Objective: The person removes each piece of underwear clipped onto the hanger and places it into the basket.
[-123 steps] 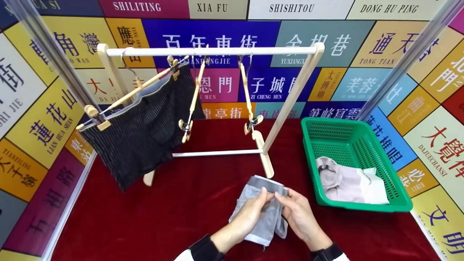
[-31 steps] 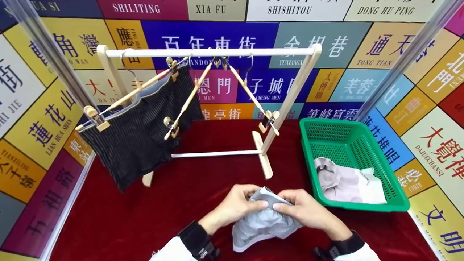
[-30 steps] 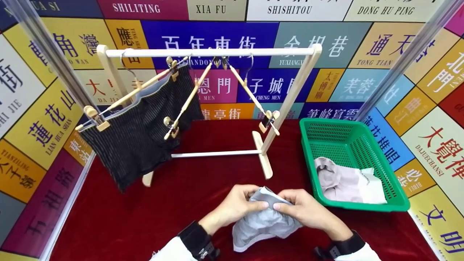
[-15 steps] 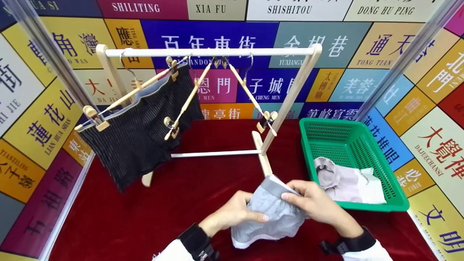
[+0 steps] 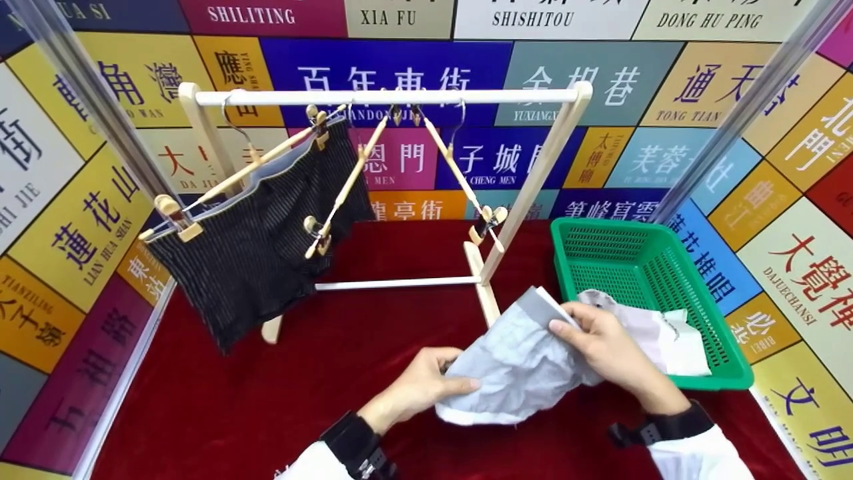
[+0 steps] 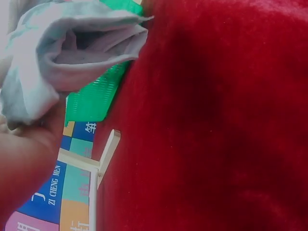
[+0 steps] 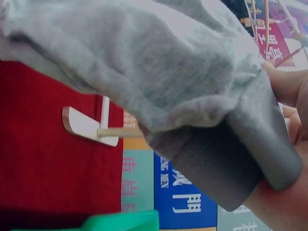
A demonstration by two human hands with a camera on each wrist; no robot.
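Note:
A pair of grey shorts [image 5: 520, 363] with a darker waistband is stretched between both hands above the red cloth. My left hand [image 5: 420, 383] pinches its lower left edge, thumb in front. At the upper right, my right hand [image 5: 610, 347] grips the waistband, with the thumb on the near side. An open fold of the shorts [image 6: 91, 53] faces the left wrist view, beyond the left hand [image 6: 29, 159]. In the right wrist view the smooth grey waistband [image 7: 216, 163] bends over by the right hand [image 7: 279, 202]. Fingers behind the fabric are hidden.
A wooden rack [image 5: 400, 97] stands behind, with black striped shorts [image 5: 260, 233] clipped to a hanger on its left. Two bare clip hangers [image 5: 350, 183] hang from its bar. On the right, a green basket [image 5: 740, 360] holds a pale garment [image 5: 683, 343].
Both hands earlier held the waistband close together. The left hand has since shifted to the lower edge, while the right hand has carried the waistband up and right, spreading the shorts.

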